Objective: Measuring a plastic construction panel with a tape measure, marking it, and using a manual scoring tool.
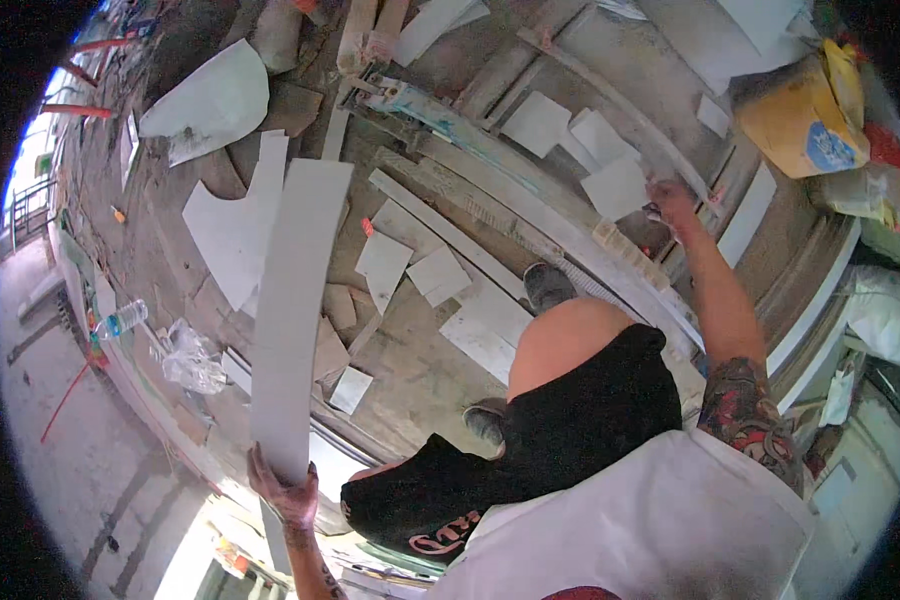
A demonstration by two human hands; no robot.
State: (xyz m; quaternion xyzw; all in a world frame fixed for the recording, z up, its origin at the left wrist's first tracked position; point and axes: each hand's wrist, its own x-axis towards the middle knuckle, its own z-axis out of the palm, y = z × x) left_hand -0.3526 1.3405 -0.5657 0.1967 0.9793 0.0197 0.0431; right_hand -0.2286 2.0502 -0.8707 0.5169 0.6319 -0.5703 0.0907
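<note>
A long, pale grey-white strip (298,300), like a cut tile or board, slants up at the left. My left hand (285,488) grips its near end, thumb on the right edge and fingers round the left. Farther off at the right, my right arm reaches out over a long frame with a blue-marked rail (450,125). My right hand (673,205) is closed beside a white square piece (615,188). A small dark thing shows at its fingertips, too small to name.
White offcuts (437,275) lie scattered on the dusty floor before my feet. A large curved piece (215,105) lies at the far left. A plastic bottle (122,320) and a clear bag (192,358) are at the left; a yellow sack (800,115) stands at the far right.
</note>
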